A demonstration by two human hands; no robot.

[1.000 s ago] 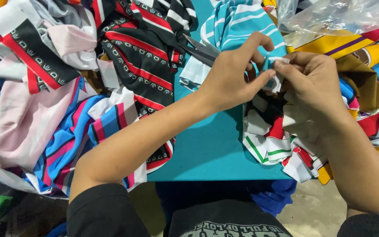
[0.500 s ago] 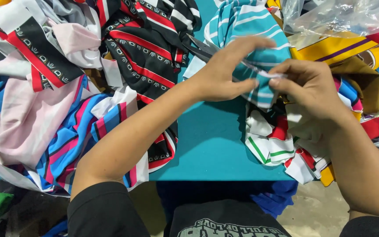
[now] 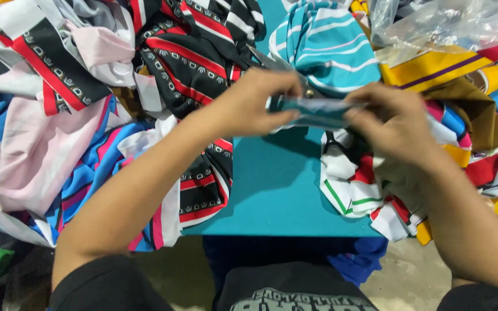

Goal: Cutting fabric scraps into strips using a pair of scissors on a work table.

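Both hands have pulled apart since earlier, so the teal strip point(image 3: 312, 110) is now stretched flat, left hand point(image 3: 257, 106) and right hand point(image 3: 390, 124) each pinched on an end, above the counter point(image 3: 272, 184) middle. Fabric heaps crowd both edges; scissors point(image 3: 278, 63) lie just behind.

Between my hands, the teal strip point(image 3: 318, 110) looks like soft matt cloth. Striped knit scraps point(image 3: 191, 63) look woven; the clear bag point(image 3: 445, 26) is glossy plastic; the worktop point(image 3: 272, 190) is smooth, matt.
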